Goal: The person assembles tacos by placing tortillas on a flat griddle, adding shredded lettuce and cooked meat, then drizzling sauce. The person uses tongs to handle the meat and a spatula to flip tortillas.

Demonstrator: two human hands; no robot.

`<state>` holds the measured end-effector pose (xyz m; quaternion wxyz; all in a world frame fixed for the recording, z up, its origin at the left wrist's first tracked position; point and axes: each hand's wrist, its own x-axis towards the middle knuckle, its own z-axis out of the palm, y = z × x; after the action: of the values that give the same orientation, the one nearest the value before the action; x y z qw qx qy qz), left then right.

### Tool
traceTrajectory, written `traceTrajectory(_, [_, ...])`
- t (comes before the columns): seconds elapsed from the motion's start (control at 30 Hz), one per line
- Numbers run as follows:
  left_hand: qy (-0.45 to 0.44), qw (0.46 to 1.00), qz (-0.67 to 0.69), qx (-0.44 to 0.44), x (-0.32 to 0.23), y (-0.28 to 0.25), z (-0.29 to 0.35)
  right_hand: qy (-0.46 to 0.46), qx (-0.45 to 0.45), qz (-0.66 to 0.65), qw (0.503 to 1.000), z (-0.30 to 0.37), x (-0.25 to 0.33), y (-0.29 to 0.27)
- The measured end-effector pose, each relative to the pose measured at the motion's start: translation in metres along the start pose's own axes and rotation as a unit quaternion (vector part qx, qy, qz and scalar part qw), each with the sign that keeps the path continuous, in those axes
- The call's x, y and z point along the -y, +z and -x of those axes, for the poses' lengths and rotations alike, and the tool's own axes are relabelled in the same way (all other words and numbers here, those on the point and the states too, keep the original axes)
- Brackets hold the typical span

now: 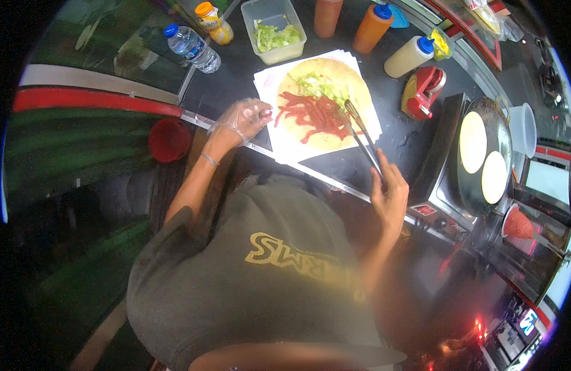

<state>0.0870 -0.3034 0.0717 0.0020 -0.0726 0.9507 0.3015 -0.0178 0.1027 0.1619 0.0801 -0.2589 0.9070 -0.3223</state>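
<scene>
A round flatbread (pixel 353 77) lies on white paper sheets (pixel 284 151) on the dark counter. Shredded lettuce (pixel 316 85) covers part of its far half, and red meat-like strips (pixel 310 114) spread across the middle and near half. My right hand (pixel 390 188) is closed around metal tongs (pixel 367 147), whose tips rest at the right end of the red strips. In a clear plastic glove, my left hand (pixel 243 120) hovers at the paper's left edge with fingers curled together. Whatever sits at its fingertips is too small to name.
A lettuce tub (pixel 273 55), water bottle (pixel 193 48), yellow bottle (pixel 214 23) and sauce bottles (pixel 373 28) stand along the back. At right are a red tape dispenser (pixel 423 93) and a griddle (pixel 474 191) with two pale flatbreads (pixel 473 142). A red bucket (pixel 169 140) is left.
</scene>
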Motion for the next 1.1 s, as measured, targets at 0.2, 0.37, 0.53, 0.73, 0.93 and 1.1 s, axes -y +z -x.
traceTrajectory(0.2, [-0.017, 0.999, -0.015, 0.043, -0.017, -0.01, -0.022, 0.008, -0.159, 0.002, 0.987, 0.021, 0.003, -0.014])
traceTrajectory(0.37, [0.058, 0.996, 0.071, 0.003, -0.072, -0.008, -0.044, 0.09, -0.263, 0.023, 0.96, 0.054, -0.008, -0.045])
traceTrajectory(0.53, [-0.081, 0.988, -0.128, 0.025, -0.067, -0.001, -0.016, 0.159, -0.339, -0.039, 0.926, 0.083, -0.022, -0.073])
traceTrajectory(0.73, [-0.169, 0.978, -0.077, 0.093, -0.052, 0.013, -0.02, 0.146, -0.372, 0.019, 0.917, 0.101, -0.057, -0.098])
traceTrajectory(0.93, [-0.221, 0.958, 0.176, 0.044, -0.079, 0.03, -0.031, 0.2, -0.446, 0.147, 0.86, 0.151, -0.123, -0.153])
traceTrajectory(1.1, [-0.052, 0.996, -0.077, 0.017, -0.101, 0.053, -0.016, 0.387, -0.475, 0.197, 0.765, 0.227, -0.228, -0.216])
